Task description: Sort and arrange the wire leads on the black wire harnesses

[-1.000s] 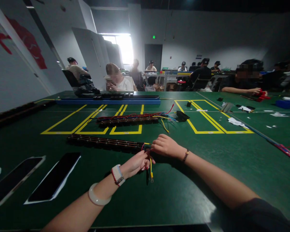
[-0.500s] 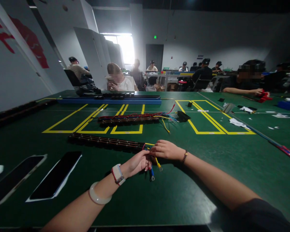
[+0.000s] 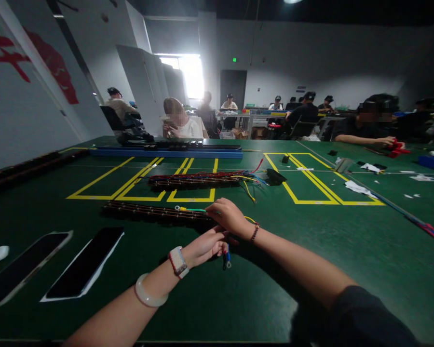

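Note:
A long black strip [image 3: 144, 210] with thin copper-coloured lines lies on the green table, its right end under my hands. My right hand [image 3: 229, 218] is closed on a yellow-green wire [image 3: 191, 209], whose ring terminal [image 3: 178, 208] points left above the strip. Just below, my left hand [image 3: 207, 246] has its fingers curled round wires at the strip's end. Blue-sleeved ring terminals [image 3: 227, 260] hang beneath its fingertips. The hands meet, so the wires between them are largely hidden. A yellow wire [image 3: 252, 220] shows behind my right wrist.
A second black strip bundle [image 3: 195, 180] with loose coloured wires lies farther back, among yellow tape outlines [image 3: 152, 198]. Two phones, one a dark phone [image 3: 87, 262], lie at left. A blue rail [image 3: 166, 153] crosses behind. Paper scraps [image 3: 358, 187] lie right; a co-worker's hands [image 3: 386, 140] hold something red.
My right hand has moved slightly left and up, turning the yellow-green wire's terminal from pointing down to pointing left over the strip. My left hand has stayed nearly in place.

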The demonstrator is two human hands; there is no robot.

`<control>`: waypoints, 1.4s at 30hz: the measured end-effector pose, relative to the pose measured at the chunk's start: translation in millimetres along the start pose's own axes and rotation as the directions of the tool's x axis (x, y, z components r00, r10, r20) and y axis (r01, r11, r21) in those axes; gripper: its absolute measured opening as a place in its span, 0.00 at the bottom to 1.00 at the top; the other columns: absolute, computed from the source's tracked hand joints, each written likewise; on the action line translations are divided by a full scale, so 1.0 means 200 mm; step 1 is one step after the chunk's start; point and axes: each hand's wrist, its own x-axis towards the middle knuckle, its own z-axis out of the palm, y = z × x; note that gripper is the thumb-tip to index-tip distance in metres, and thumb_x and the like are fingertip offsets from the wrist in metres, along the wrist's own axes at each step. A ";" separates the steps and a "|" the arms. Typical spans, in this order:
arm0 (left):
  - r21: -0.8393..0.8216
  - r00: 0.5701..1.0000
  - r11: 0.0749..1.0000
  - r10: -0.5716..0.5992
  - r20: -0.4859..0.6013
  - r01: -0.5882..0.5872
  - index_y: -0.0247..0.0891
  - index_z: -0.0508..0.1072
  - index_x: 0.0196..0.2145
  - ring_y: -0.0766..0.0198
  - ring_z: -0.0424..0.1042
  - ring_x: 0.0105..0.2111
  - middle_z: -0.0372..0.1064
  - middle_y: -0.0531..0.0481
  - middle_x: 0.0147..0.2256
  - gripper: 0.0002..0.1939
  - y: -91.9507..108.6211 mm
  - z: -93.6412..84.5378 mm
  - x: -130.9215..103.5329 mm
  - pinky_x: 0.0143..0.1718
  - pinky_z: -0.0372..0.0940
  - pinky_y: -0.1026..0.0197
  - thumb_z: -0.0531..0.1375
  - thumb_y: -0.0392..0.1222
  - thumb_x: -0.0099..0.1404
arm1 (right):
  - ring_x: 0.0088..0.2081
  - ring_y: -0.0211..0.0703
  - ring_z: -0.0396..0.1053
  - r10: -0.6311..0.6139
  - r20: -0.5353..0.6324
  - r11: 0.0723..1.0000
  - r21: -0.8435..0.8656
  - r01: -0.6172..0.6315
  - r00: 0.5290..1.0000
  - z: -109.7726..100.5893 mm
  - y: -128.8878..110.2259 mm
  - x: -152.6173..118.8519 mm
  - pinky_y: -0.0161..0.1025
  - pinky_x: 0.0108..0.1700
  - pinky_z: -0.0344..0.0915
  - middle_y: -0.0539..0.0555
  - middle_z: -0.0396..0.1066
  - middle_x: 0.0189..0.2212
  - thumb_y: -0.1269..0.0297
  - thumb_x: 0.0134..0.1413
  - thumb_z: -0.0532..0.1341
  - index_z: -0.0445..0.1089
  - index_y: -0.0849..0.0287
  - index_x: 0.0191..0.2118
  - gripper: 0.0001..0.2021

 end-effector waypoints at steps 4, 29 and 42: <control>0.044 1.000 0.999 0.016 -0.023 -0.015 0.33 0.65 0.40 0.73 0.61 0.18 0.68 0.52 0.24 0.09 -0.01 -0.01 0.01 0.19 0.49 0.69 0.55 0.36 0.59 | 0.34 0.39 0.64 0.007 0.079 0.993 -0.117 0.002 0.997 0.05 -0.01 0.04 0.35 0.38 0.59 0.52 0.71 0.29 0.66 0.56 0.62 0.74 0.60 0.35 0.05; 0.817 0.947 0.565 0.311 -0.083 -0.114 0.35 0.71 0.26 0.69 0.59 0.17 0.62 0.54 0.17 0.19 0.13 -0.01 -0.08 0.22 0.52 0.66 0.53 0.54 0.63 | 0.31 0.39 0.67 0.264 0.243 0.961 -0.152 -0.232 0.933 -0.17 0.24 -0.28 0.34 0.34 0.59 0.52 0.73 0.28 0.59 0.56 0.61 0.76 0.57 0.34 0.09; 0.913 0.858 0.295 0.503 0.102 -0.281 0.40 0.66 0.24 0.62 0.60 0.24 0.61 0.49 0.24 0.11 0.12 -0.10 -0.06 0.31 0.53 0.63 0.57 0.46 0.60 | 0.30 0.38 0.65 0.402 0.155 0.914 -0.122 -0.386 0.902 -0.14 0.28 -0.21 0.34 0.31 0.58 0.52 0.69 0.27 0.58 0.54 0.63 0.76 0.60 0.32 0.10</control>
